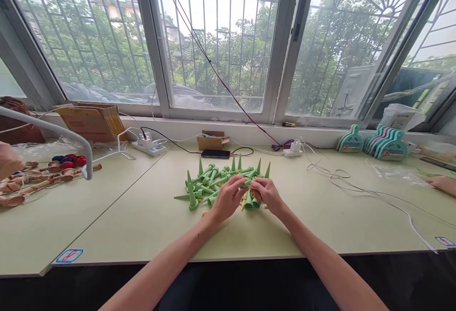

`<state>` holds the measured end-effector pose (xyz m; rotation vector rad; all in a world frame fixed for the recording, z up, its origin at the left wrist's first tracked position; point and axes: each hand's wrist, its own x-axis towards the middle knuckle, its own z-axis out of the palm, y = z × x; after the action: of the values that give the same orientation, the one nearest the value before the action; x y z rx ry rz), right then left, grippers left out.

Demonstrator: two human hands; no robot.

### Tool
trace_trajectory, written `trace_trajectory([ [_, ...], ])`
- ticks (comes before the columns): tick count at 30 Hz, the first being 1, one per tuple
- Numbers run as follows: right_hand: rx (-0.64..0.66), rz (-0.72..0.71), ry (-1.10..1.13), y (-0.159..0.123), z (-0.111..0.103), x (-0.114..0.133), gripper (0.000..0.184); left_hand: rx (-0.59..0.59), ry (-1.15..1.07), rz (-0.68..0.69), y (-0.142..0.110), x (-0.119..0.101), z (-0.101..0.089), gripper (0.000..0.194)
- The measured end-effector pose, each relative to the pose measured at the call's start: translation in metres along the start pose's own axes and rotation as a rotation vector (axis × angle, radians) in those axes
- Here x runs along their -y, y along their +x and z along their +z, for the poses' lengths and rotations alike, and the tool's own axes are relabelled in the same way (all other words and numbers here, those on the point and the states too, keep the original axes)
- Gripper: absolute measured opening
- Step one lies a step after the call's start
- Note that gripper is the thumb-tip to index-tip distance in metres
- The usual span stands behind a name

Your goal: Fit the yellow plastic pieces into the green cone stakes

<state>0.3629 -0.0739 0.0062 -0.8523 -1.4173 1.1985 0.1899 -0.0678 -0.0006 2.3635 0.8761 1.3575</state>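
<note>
My left hand (227, 200) is closed around a small green plastic cone piece (245, 184), in front of a heap of similar parts. Against the right end of that piece, my right hand (268, 198) pinches with thumb and fingers; whatever is between them is too small and covered to name. Hollow green plastic cones (213, 174) lie jumbled behind and between both hands, several standing point up, such as one upright cone (192, 199) left of my left hand. Small yellow pieces (244, 202) show among them and beneath my hands.
Behind the heap lie a black phone (215, 154) and a small open carton (213, 141). Power strip (149, 146) and cables (338, 174) cross the table. Wooden toys (46, 175) and a person's hand (9, 160) are left; teal plastic pieces (386, 145) and another person's hand (443, 183) right.
</note>
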Motion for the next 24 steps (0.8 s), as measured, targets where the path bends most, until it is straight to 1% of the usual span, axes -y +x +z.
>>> trace_trajectory([
  [4, -0.025, 0.017, 0.044, 0.0017, 0.0000, -0.0017, 0.037, -0.006, 0.003, -0.010, -0.0003, -0.0032, 0.0024, 0.021],
  [10, -0.058, 0.020, 0.035, 0.0035, 0.0009, -0.0037, 0.036, -0.005, -0.019, -0.032, -0.0002, -0.0048, 0.0046, 0.018],
  [15, -0.073, 0.011, -0.015, 0.0029, 0.0027, -0.0016, 0.040, -0.004, -0.017, -0.064, 0.0001, -0.0078, 0.0040, 0.015],
  [18, -0.073, -0.002, -0.029, 0.0028, 0.0037, -0.0007, 0.043, -0.010, -0.011, -0.081, 0.0006, -0.0088, 0.0040, 0.014],
  [24, -0.043, -0.010, -0.020, 0.0025, 0.0043, -0.0004, 0.042, -0.003, -0.010, -0.121, 0.0013, -0.0084, 0.0044, 0.013],
])
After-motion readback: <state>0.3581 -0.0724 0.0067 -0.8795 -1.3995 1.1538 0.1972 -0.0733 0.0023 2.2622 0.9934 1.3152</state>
